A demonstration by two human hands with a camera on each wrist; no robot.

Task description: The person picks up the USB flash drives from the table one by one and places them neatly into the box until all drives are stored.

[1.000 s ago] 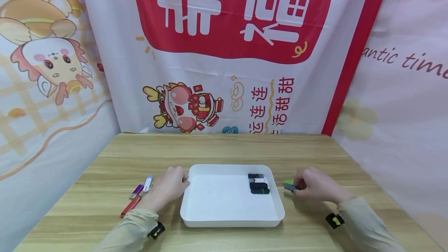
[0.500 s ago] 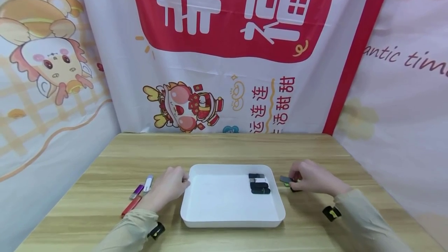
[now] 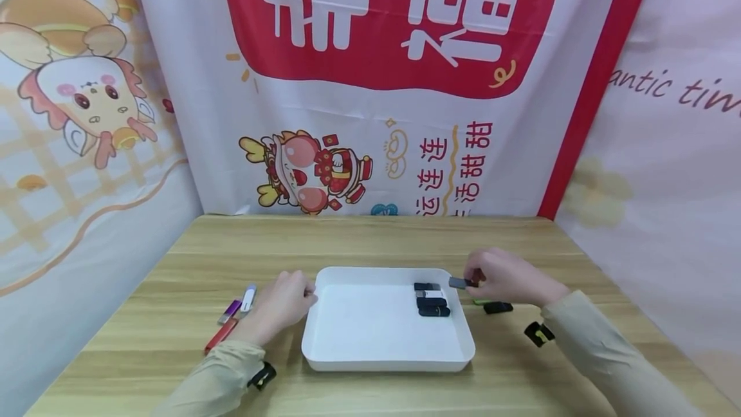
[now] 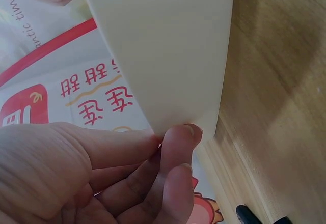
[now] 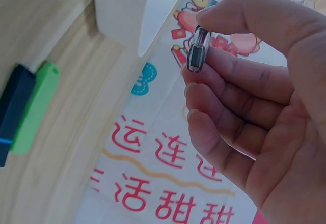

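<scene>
A white tray [image 3: 389,365] lies in the middle of the table. My left hand [image 3: 282,304] pinches its left rim between thumb and fingers, as the left wrist view shows close up. Just beyond the tray's far right corner, my right hand [image 3: 509,277] holds a grey USB flash drive [image 3: 458,282] between thumb and forefinger, raised off the table. Its connector end [image 5: 196,56] faces the right wrist camera. Several flash drives [image 3: 433,302], mostly black and one partly white, lie side by side inside the tray along its right wall.
On the wooden table [image 3: 370,237], a green flash drive [image 5: 39,107] and a black flash drive [image 3: 499,307] lie right of the tray. Left of it are a red [image 3: 221,334], a purple [image 3: 229,311] and a white-lilac flash drive [image 3: 248,299]. Printed cloths hang around the table.
My right hand has lifted the grey flash drive off the table and carried it left and away, towards the tray's far right corner. The left hand has stayed at the rim.
</scene>
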